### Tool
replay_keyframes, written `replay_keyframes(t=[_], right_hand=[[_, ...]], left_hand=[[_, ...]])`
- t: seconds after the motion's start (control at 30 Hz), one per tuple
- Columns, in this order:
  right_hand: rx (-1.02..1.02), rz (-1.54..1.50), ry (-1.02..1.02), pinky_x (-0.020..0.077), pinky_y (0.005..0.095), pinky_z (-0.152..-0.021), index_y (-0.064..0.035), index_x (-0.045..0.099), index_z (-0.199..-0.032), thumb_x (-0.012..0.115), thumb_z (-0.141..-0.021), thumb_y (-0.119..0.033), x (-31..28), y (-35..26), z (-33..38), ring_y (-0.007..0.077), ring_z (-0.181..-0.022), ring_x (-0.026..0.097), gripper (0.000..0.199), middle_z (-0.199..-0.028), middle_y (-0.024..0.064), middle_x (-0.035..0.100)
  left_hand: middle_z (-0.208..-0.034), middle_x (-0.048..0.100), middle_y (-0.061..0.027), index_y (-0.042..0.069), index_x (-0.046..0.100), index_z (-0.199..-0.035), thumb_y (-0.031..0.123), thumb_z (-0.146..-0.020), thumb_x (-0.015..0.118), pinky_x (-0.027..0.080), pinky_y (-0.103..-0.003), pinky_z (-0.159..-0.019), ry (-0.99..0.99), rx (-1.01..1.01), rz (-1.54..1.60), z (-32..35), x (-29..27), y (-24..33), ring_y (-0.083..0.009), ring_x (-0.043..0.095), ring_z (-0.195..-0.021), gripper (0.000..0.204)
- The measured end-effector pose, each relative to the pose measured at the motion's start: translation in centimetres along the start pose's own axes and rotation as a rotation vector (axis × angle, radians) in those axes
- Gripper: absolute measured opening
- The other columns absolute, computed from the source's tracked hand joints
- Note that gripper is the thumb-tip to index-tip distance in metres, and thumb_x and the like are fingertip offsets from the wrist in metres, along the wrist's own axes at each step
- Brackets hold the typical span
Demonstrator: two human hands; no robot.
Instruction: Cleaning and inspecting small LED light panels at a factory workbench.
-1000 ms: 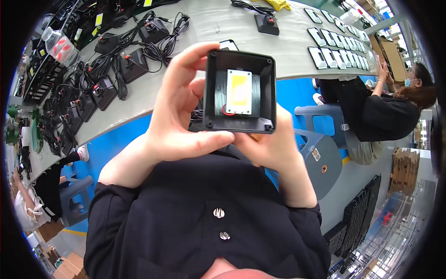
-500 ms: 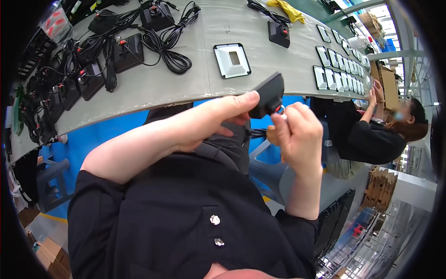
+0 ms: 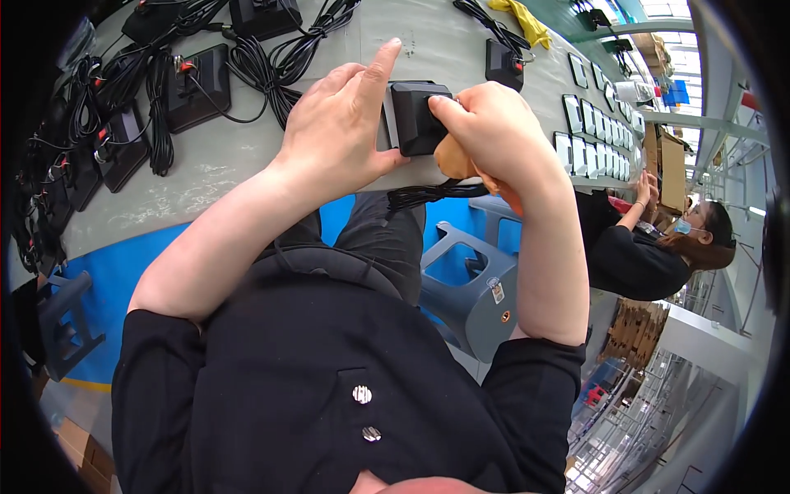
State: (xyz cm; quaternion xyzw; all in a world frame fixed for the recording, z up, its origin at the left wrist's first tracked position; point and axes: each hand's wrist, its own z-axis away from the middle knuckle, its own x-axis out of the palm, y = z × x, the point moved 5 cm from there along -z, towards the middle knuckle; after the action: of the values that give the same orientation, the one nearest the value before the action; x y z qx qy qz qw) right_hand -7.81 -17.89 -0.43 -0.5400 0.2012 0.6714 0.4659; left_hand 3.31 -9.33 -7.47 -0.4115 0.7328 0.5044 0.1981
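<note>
Head-worn fisheye, steeply downward, close.

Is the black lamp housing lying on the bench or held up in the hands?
Down on the bench: the housing sits at its edge, left hand and right hand gripping it.

Head view: both hands meet upper centre of frame on a black square housing (image 3: 418, 117) at the near edge of the grey surface (image 3: 230, 165). Left hand (image 3: 341, 123) braces its left side, index finger stretched up. Right hand (image 3: 494, 136) wraps the right side, with a tan cloth (image 3: 454, 160) bunched under the palm. Black cord (image 3: 424, 194) trails off below the housing. Upper left: more black housings with coiled cables (image 3: 197, 82). Upper right: row of flat framed panels (image 3: 592, 148), yellow rag (image 3: 518, 18). Blue-grey stool (image 3: 469, 280) mid-frame under the surface. Another person (image 3: 650, 247) in dark clothes works at right.
</note>
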Motion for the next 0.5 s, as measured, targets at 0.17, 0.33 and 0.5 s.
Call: replay_keyframes(t=[0.17, 0.33, 0.5], right_hand=[[0.031, 0.027, -0.061, 0.0528, 0.0359, -0.071, 0.0, 0.063, -0.059, 0.046, -0.088, -0.029, 0.9, -0.2, -0.7, 0.0275, -0.058, 0.063, 0.045, -0.047, 0.0128, 0.056], [-0.028, 0.104, 0.03, 0.0528, 0.0365, -0.072, -0.0004, 0.064, -0.06, 0.046, -0.089, -0.029, 1.0, -0.2, -0.7, 0.0277, -0.061, 0.064, 0.044, -0.049, 0.0128, 0.057], [0.014, 0.022, -0.008, 0.0523, 0.0374, -0.075, 0.0002, 0.065, -0.062, 0.047, -0.089, -0.029, 1.5, 0.0, -0.7, 0.0282, -0.064, 0.065, 0.043, -0.05, 0.0138, 0.058]], left_hand=[[-0.112, 0.06, -0.0148, 0.004, 0.014, -0.148, 0.027, -0.063, 0.085, 0.041, -0.04, -0.099, -0.016, 0.026, 0.018, 0.0, 0.0, -0.4, -0.0332, 0.05, -0.119, 0.113], [-0.113, 0.06, -0.0141, 0.003, 0.013, -0.148, 0.029, -0.062, 0.085, 0.041, -0.04, -0.099, -0.033, 0.026, 0.005, 0.1, -0.2, -0.3, -0.0328, 0.05, -0.119, 0.115], [-0.113, 0.06, -0.0141, 0.003, 0.017, -0.147, 0.029, -0.062, 0.085, 0.041, -0.04, -0.099, -0.03, 0.033, 0.011, 0.1, -0.2, -0.3, -0.0323, 0.049, -0.12, 0.112]])
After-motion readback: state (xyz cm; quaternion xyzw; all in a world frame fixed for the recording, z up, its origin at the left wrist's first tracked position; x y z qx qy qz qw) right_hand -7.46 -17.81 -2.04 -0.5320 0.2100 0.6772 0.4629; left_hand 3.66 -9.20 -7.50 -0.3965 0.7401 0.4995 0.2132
